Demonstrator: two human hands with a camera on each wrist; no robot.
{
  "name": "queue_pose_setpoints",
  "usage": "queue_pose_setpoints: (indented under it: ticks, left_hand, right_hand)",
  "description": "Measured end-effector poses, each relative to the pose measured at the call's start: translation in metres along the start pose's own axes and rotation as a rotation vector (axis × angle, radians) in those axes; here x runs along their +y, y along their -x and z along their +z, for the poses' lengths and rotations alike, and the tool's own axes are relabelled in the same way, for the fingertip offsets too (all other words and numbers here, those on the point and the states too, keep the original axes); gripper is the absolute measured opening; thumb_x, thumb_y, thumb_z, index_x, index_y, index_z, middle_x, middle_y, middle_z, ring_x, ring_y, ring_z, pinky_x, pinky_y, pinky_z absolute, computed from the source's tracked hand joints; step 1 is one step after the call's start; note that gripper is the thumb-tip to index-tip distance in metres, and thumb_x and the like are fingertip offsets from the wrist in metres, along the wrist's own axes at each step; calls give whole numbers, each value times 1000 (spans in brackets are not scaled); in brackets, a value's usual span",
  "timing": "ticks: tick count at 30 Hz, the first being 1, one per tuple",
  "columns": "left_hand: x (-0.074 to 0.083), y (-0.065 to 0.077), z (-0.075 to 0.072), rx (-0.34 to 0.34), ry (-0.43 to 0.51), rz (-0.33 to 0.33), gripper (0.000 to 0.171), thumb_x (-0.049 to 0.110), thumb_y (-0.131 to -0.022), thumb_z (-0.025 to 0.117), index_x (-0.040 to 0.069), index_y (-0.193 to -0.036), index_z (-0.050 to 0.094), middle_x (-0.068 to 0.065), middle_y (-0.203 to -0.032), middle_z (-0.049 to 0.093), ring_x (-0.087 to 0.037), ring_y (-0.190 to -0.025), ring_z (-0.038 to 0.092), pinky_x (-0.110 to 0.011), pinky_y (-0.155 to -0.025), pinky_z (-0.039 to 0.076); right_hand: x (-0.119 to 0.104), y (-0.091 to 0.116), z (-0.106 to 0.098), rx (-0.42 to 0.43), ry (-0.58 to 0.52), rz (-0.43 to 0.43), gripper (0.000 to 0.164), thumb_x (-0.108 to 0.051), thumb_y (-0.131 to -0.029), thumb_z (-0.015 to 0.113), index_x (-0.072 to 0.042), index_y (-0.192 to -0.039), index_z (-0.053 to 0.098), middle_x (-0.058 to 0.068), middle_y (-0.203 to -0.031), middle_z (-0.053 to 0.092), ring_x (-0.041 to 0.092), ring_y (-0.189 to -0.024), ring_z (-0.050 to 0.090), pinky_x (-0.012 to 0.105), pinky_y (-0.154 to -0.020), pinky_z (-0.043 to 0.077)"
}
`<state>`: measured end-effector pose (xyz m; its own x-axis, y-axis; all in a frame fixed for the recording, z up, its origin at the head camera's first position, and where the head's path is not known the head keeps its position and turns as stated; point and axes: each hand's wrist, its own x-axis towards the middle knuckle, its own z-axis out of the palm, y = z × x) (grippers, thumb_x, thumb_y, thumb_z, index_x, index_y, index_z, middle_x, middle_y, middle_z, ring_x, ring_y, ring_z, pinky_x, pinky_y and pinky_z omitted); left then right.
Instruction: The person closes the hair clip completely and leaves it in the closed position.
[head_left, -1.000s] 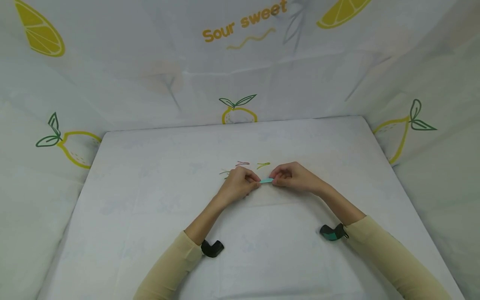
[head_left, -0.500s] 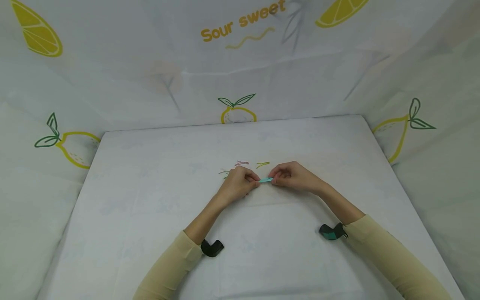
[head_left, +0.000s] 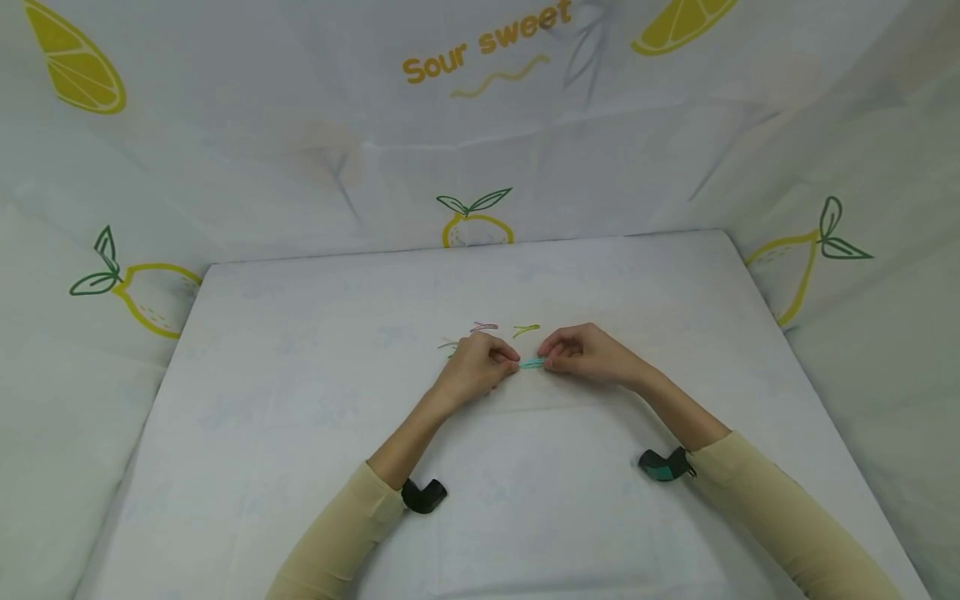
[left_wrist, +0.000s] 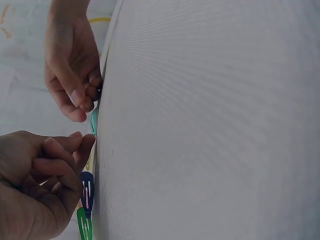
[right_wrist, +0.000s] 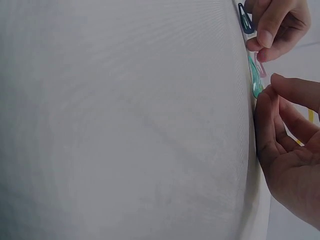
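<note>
Low over the table, a teal snap hair clip (head_left: pixel 532 363) spans the gap between both hands. My left hand (head_left: pixel 480 364) pinches its left end between thumb and fingertips. At the other end, the fingertips of my right hand (head_left: pixel 588 354) pinch it; in the right wrist view they partly cover the teal clip (right_wrist: pixel 255 80). The clip looks split into separate strips in the head view. Beside my left hand in the left wrist view lie a dark blue snap clip (left_wrist: pixel 87 192) and a green snap clip (left_wrist: pixel 84 225).
Behind the hands lie a pink hair clip (head_left: pixel 485 327) and a yellow hair clip (head_left: pixel 527 330). More clips are partly hidden by the left hand. A white cloth covers the table (head_left: pixel 300 350), with lemon-printed curtains (head_left: pixel 285 167) around it. Black wrist devices (head_left: pixel 425 497) hang near both cuffs.
Both hands have stayed nearly in place. The teal clip, a solid narrow shape earlier, now shows separated strips between the fingertips.
</note>
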<state>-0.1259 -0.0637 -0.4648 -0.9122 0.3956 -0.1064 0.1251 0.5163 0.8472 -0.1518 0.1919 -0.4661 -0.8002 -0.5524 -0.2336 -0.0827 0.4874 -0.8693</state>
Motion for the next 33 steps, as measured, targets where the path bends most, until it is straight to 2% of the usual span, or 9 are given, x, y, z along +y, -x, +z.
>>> queue_pose_setpoints:
  ticks: [20, 26, 30, 33]
  left_hand:
    - [1, 1, -4, -9, 19, -15, 11, 8, -99, 76, 1, -104, 83, -13, -89, 82, -7, -55, 60, -20, -54, 46]
    - [1, 0, -4, -1, 8, -18, 10, 9, -99, 77, 3, -104, 83, -11, -89, 82, -6, -56, 61, -20, -55, 47]
    - [0, -2, -5, 12, -12, -10, 10, 11, -99, 77, 4, -104, 84, -9, -91, 83, -5, -65, 65, -20, -62, 50]
    - [-1, -3, -7, 30, -41, 4, 10, 12, -98, 78, 5, -103, 84, -7, -93, 83, -9, -77, 71, -24, -73, 56]
  right_hand:
    - [0, -1, 1, 3, 9, -16, 22, -7, -101, 75, 4, -120, 74, 16, -101, 76, 9, -85, 66, 19, -82, 54]
    - [-2, -2, 1, 24, 30, -24, 22, -9, -100, 76, 3, -118, 75, 12, -96, 75, 9, -82, 63, 19, -79, 52]
    - [-3, -4, 0, 41, 34, -34, 21, -10, -100, 77, 2, -118, 76, 11, -96, 74, 7, -80, 63, 19, -78, 52]
    - [-3, -5, -2, 55, 46, -43, 20, -9, -100, 77, 1, -118, 76, 11, -96, 75, 7, -81, 63, 19, -78, 51]
